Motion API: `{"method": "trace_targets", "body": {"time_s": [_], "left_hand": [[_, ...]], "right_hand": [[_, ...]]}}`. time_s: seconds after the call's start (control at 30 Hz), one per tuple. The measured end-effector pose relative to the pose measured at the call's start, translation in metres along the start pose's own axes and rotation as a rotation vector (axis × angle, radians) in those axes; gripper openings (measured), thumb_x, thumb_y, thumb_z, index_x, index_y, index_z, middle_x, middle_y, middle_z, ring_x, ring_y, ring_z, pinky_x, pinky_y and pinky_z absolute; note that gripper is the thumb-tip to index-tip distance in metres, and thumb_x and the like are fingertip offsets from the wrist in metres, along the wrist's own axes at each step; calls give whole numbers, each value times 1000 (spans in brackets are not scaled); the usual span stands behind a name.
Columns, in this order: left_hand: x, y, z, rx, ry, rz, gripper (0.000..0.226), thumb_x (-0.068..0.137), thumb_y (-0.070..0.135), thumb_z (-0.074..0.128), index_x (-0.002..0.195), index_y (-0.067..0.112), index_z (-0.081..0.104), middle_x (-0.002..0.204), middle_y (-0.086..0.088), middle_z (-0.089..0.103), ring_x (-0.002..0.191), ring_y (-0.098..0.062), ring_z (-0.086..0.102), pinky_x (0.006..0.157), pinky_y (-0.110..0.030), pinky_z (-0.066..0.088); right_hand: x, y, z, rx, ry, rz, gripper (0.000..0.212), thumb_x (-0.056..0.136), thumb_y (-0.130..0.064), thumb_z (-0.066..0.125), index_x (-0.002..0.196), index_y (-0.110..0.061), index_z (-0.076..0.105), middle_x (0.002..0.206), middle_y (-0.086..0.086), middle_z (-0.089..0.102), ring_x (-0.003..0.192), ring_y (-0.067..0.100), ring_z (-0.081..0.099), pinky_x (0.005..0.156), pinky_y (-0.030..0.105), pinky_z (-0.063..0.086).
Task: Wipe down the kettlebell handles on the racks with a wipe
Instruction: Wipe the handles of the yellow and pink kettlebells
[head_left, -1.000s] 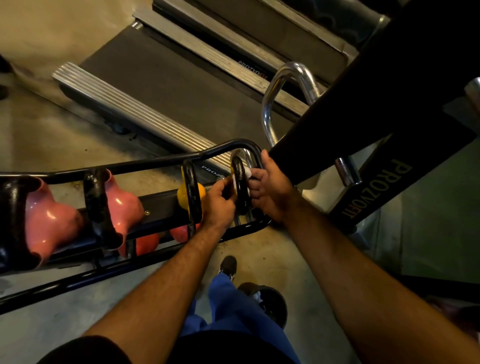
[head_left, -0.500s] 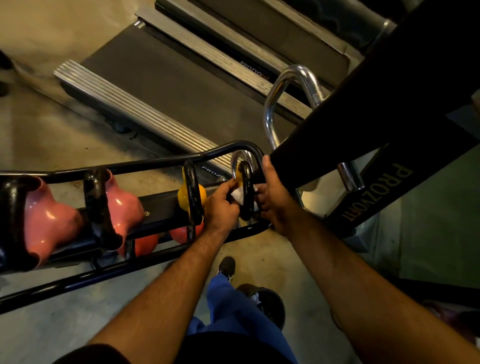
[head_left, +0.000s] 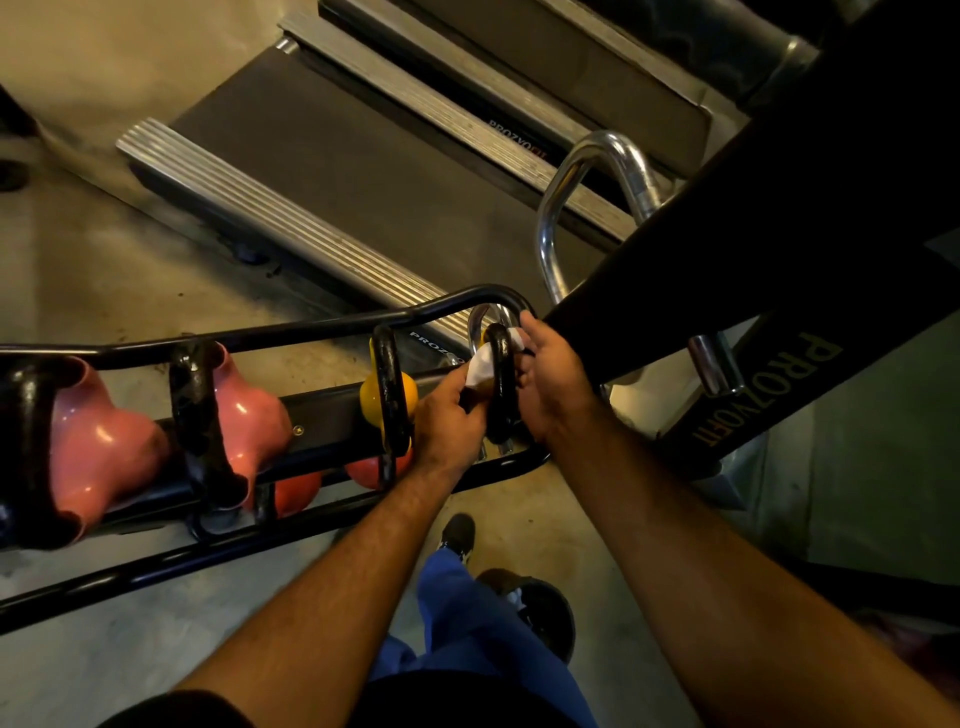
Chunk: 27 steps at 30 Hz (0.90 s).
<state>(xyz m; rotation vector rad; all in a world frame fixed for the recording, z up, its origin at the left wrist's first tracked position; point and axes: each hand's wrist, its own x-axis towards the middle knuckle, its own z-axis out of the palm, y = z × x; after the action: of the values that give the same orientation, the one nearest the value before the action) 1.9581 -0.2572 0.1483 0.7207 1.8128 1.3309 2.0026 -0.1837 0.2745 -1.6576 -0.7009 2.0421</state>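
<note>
Concrete gym floor (head_left: 104, 260), dim light, seen from above. Left hand (head_left: 449, 418): fingers curled, pinching a white wipe (head_left: 480, 366) against the left side of a black kettlebell handle (head_left: 500, 384). Right hand (head_left: 553, 382): fingers wrapped round the same handle from the opposite side, touching the wipe's upper edge. Handle stands upright at the end of a black tubular rack (head_left: 322, 330), directly between both hands; its bell is hidden. Just left of the left hand: yellow kettlebell (head_left: 371, 397) with black handle, touching the wrist area. Farther left along the rack: two pink kettlebells, near one (head_left: 249, 421), far one (head_left: 98, 452), black handles. Below them, lower tier: orange bells, partly hidden. Beyond the hands: chrome loop bar (head_left: 561, 208), treadmill deck (head_left: 311, 156). Right of the right hand: black machine frame lettered PROZYOFIT (head_left: 763, 384).
</note>
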Motion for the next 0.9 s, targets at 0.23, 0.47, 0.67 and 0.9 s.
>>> {"method": "trace_targets", "body": {"time_s": [0.23,0.47,0.67,0.9], "left_hand": [[0,-3,1,-24,12,8,26,91,33,67,115,25,67,93,8,72,86,-4,68,75,-39,60],[1,-7,2,-81,-44,-69,54,79,5,73,127,28,63,115,9,70,107,-8,65,93,-40,57],[-2,4,1,-111,-5,-88,51,82,-10,65,128,12,63,121,-2,69,113,-13,64,96,-27,53],[3,6,0,-57,1,-50,46,81,4,72,124,18,66,103,5,70,95,-12,67,78,-22,55]], "right_hand": [[-7,10,-9,-130,-27,-83,47,108,-36,37,82,-8,64,72,8,63,58,12,63,52,17,52],[-12,51,-44,-453,-18,-319,34,107,-36,39,108,-23,71,105,1,76,98,11,72,80,25,56],[-11,55,-39,-867,92,-344,64,88,-77,40,96,-23,72,89,0,74,85,18,70,81,43,59],[-11,7,-19,-376,15,24,66,103,-56,35,102,0,69,75,11,68,60,16,64,42,14,49]]}}
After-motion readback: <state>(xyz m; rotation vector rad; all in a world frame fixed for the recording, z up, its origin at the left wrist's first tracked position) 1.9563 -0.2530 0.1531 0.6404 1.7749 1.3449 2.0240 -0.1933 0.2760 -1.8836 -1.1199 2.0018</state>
